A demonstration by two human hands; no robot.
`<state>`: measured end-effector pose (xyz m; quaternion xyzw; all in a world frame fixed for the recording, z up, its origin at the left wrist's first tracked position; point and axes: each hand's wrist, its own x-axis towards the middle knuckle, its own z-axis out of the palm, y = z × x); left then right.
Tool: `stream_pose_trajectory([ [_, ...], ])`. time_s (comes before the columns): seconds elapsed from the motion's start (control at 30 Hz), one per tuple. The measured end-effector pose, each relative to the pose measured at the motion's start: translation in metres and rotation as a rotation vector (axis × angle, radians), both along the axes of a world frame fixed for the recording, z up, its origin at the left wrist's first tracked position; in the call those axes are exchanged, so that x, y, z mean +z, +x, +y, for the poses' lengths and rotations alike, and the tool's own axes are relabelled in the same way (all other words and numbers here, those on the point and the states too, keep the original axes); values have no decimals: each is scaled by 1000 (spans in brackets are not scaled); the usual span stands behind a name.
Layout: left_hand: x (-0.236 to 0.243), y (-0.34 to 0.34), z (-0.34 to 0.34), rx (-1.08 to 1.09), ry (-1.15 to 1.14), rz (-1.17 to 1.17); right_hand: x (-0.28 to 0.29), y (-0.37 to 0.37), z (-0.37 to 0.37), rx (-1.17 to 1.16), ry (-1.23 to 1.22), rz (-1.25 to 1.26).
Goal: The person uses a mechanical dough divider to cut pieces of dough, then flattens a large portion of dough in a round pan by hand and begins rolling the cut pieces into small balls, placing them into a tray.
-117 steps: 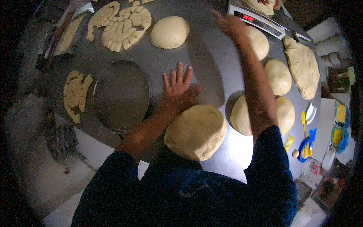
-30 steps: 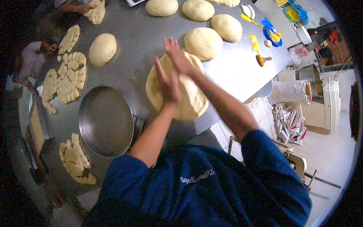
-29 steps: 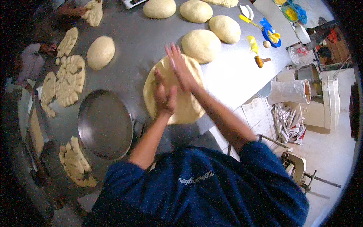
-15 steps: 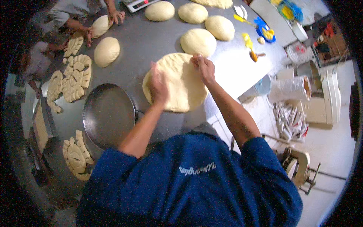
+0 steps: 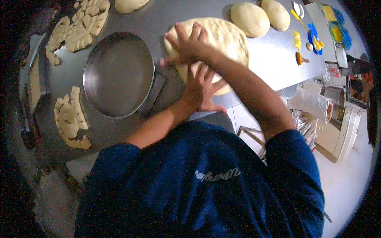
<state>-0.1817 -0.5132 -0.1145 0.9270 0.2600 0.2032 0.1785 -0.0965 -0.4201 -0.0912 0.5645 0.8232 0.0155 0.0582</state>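
A wide, flattened round of pale dough (image 5: pixel 230 39) lies on the metal table in front of me. My right hand (image 5: pixel 188 44) reaches across to its far left part, fingers spread and pressing down. Closer to me, my left hand (image 5: pixel 203 88) rests with spread fingers on the dough's near edge, its thumb pointing right. The right forearm crosses above the dough and hides some of it. Left of both hands sits a large round metal pan (image 5: pixel 119 75) with nothing in it.
Smooth dough balls (image 5: pixel 250 19) stand at the far right and another at the top. Cut, shaped dough pieces (image 5: pixel 69 119) lie left of the pan. A yellow-handled brush (image 5: pixel 298 18), a blue dish (image 5: pixel 316 39) and a wooden spoon (image 5: pixel 300 59) sit at the right edge.
My right hand has gone from the dough's far right edge to its left part, crossing over; my left has moved to the near edge. The view has shifted, so table things appear higher.
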Motion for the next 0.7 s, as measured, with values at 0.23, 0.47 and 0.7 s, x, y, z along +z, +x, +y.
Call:
stream_pose_trajectory([
  [0.23,-3,-9,-2,-67,-65,-162,-19,16,-28,268,-267,85],
  [0.47,5,-5,-6,18,-56,43,30,56,36,97,-354,-76],
  [0.7,14,-10,-6,62,-24,69,51,95,108,116,-765,-65],
])
